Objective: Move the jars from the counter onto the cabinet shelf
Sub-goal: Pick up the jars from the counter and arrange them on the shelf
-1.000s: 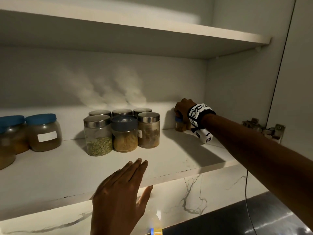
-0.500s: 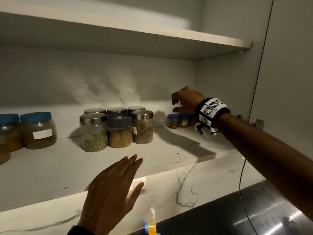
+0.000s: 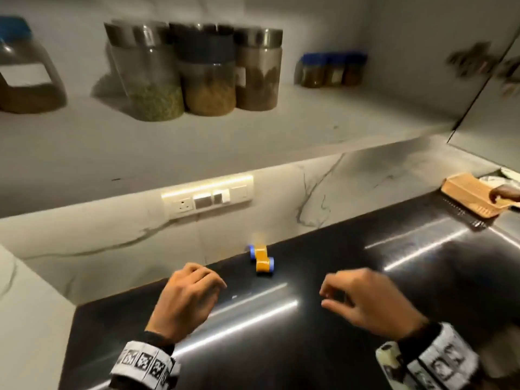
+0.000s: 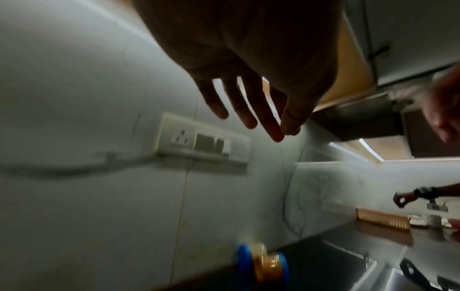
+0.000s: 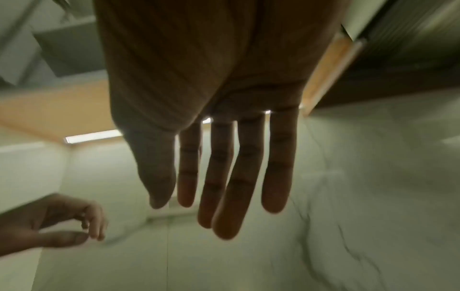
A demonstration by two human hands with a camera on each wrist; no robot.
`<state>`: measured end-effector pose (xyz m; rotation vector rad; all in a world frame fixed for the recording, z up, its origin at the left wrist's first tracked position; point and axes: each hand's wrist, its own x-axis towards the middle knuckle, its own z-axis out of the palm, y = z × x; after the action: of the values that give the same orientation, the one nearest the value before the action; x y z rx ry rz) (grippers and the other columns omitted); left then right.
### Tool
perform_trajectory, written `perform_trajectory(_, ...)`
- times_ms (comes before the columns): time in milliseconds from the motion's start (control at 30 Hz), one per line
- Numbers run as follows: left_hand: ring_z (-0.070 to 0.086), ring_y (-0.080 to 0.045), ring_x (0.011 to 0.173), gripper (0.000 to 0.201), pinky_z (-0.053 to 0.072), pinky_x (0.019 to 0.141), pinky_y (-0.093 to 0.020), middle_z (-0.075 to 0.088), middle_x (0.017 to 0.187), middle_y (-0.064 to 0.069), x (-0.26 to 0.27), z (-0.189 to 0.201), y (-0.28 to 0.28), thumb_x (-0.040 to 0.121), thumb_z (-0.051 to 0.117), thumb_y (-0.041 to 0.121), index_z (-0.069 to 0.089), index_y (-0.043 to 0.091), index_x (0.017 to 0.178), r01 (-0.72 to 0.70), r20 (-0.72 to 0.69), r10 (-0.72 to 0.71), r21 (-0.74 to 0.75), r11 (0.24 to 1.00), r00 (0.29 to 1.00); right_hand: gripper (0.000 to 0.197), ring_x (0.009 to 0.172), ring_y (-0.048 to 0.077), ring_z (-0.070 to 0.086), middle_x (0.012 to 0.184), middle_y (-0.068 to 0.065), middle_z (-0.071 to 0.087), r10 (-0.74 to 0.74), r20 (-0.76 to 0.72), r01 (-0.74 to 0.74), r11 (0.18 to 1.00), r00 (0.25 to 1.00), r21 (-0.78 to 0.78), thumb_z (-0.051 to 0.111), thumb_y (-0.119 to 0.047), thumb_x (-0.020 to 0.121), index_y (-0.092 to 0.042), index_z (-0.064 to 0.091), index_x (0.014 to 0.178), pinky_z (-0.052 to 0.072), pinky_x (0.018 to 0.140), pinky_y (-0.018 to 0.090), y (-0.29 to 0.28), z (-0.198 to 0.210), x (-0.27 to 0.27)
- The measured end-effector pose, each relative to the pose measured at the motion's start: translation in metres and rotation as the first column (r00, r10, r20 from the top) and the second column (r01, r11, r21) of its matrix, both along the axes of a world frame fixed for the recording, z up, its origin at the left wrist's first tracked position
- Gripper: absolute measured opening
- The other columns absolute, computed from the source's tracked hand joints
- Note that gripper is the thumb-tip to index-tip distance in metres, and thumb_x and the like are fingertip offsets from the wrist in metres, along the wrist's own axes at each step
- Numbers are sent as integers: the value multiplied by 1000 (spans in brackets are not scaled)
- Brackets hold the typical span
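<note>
Two small orange jars with blue lids (image 3: 263,260) lie on their sides on the dark counter (image 3: 281,347), close to the marble backsplash; the left wrist view shows these jars (image 4: 263,265) low in the picture. My left hand (image 3: 202,282) hovers just left of and nearer than them, fingers relaxed, holding nothing. My right hand (image 3: 326,296) hangs over the counter to their right, also empty. Both wrist views show loose, fairly straight fingers (image 4: 248,118) (image 5: 224,206). On the cabinet shelf (image 3: 253,136) stand three small blue-lidded jars (image 3: 332,70) at the right.
Several larger steel-lidded jars (image 3: 202,71) and a blue-lidded jar (image 3: 25,71) stand on the shelf. A switch panel (image 3: 208,197) is on the backsplash. At far right another person's hand (image 3: 503,192) rests on a wooden tray (image 3: 464,192). The cabinet door (image 3: 492,108) stands open.
My right hand let go of a small jar on the shelf and came down. Both hands now hover over the counter, and my view has dropped from the shelf to the counter.
</note>
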<state>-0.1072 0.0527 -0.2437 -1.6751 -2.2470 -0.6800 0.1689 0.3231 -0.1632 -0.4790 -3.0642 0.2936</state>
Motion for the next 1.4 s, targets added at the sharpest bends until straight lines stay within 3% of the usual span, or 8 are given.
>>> perform_trajectory(167,58,-4,105,19,54,86,-32,64,112,24,-8,-96,24,94,60,43,65,42,112,-15,261,86,-264,964,961,47,95,1,59,111,-15,64,25,271,48,965,962,-257,64,-65,82,-37,61,120,49,90,26,20,-144,-28)
perform_trajectory(333,56,-8,114,32,51,100,-36,63,124,17,-25,-138,82,94,57,45,61,40,125,31,394,173,-462,886,903,54,128,21,53,135,-3,54,75,328,66,914,942,-400,66,-58,85,-35,57,132,43,108,34,49,-217,-99)
perform_trajectory(500,55,-20,127,43,46,109,-39,62,136,5,-74,-142,129,95,66,34,58,31,137,-49,350,312,-593,803,883,54,142,37,38,164,8,17,34,276,38,967,961,-252,65,-44,91,-36,47,142,42,110,51,71,-228,-151)
perform_trajectory(700,51,-31,137,69,45,115,-44,43,158,-6,-94,-167,211,92,68,25,40,21,156,-122,276,329,-568,814,903,66,141,39,33,170,1,4,173,207,-140,976,963,-165,65,-36,92,-45,33,150,46,105,54,108,-245,-195)
perform_trajectory(833,49,-31,135,70,52,106,-50,38,161,0,-96,-182,246,95,59,24,34,34,159,-151,186,316,-589,794,930,78,149,44,21,169,-2,10,251,340,-217,967,906,-137,68,-33,91,-50,23,153,36,112,62,123,-256,-208)
perform_trajectory(1033,53,-31,130,52,56,94,-47,51,147,-1,-101,-192,265,98,59,41,49,27,147,-218,100,359,-636,740,928,59,116,36,48,148,7,32,234,218,-203,967,947,-155,69,-36,86,-34,42,139,49,92,46,123,-274,-206)
perform_trajectory(1300,63,-25,94,46,42,82,-31,71,104,-1,-98,-209,257,104,42,63,65,24,104,-155,321,545,-739,656,775,33,96,25,49,107,3,45,116,4,-106,919,993,-379,73,-19,81,-22,58,110,50,84,35,128,-293,-211)
perform_trajectory(1400,65,-27,107,50,50,94,-36,71,118,-5,-98,-218,233,93,62,62,65,20,118,-199,411,575,-665,720,708,31,96,26,50,106,3,51,78,5,-69,911,997,-407,71,-19,79,-21,54,105,46,82,34,128,-299,-204)
